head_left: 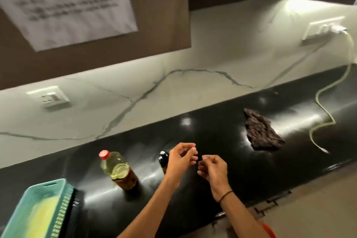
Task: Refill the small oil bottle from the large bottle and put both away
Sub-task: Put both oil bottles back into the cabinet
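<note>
The large oil bottle (pixel 117 170), clear with yellow oil, a red cap and a dark label, stands on the black counter (pixel 222 131). To its right the small dark bottle (pixel 163 160) with a black cap is partly hidden behind my left hand (pixel 180 157). My left hand hovers just right of the small bottle, fingers curled and apart, holding nothing that I can see. My right hand (pixel 212 167) floats close beside it, fingers loosely bent, also empty. The two hands nearly touch at the fingertips.
A teal plastic basket (pixel 38 208) sits at the counter's near left. A dark folded cloth (pixel 262 131) lies to the right, with a pale cable (pixel 324 121) running from a wall socket (pixel 324 27). Another socket (pixel 51 97) is on the marble backsplash.
</note>
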A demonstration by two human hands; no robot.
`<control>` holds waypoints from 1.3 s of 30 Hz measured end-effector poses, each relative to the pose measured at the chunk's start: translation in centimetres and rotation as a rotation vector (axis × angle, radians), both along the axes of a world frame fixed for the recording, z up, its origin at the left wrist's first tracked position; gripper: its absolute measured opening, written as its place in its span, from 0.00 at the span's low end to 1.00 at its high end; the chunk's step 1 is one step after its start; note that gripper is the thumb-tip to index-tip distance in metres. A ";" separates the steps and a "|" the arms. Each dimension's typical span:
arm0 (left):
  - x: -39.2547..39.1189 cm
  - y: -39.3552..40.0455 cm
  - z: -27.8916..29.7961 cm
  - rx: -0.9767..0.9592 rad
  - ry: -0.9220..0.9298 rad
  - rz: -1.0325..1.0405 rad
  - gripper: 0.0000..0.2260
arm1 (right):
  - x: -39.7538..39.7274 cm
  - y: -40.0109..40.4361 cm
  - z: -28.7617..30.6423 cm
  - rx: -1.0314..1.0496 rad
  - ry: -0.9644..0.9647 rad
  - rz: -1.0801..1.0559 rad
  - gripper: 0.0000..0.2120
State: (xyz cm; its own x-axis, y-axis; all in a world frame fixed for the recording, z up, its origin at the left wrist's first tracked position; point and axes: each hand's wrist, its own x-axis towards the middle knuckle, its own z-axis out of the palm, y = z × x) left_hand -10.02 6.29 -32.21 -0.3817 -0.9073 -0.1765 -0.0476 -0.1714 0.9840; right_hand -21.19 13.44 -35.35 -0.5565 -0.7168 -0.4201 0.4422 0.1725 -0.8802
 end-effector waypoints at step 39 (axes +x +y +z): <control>7.8 8.0 26.2 -0.023 0.828 0.365 0.15 | 3.0 7.0 31.1 -0.864 0.478 0.308 0.19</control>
